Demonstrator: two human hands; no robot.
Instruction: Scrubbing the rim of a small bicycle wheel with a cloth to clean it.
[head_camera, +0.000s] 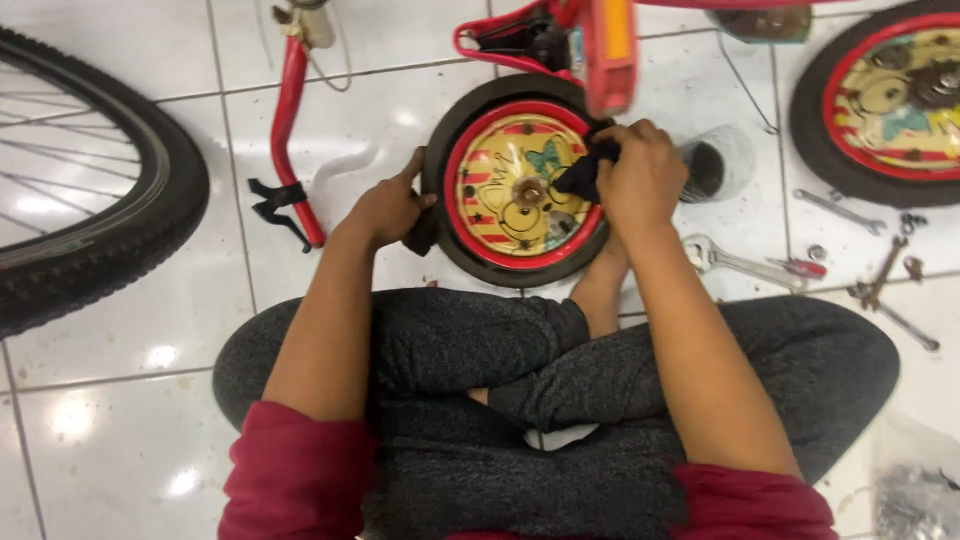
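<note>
A small bicycle wheel (500, 215) with a black tyre, red rim and yellow patterned disc lies on the white tiled floor in front of my crossed legs. My left hand (385, 210) grips the tyre's left edge. Over the disc's right side, my right hand (640, 175) is closed on a dark cloth (580, 175) and presses it against the disc near the hub.
A large spoked wheel (110, 200) lies at the left. A red handlebar (290, 140) and red frame part (580, 40) lie behind the small wheel. A second small wheel (890, 95) is at the top right. Wrenches (735, 260) and small parts lie at the right.
</note>
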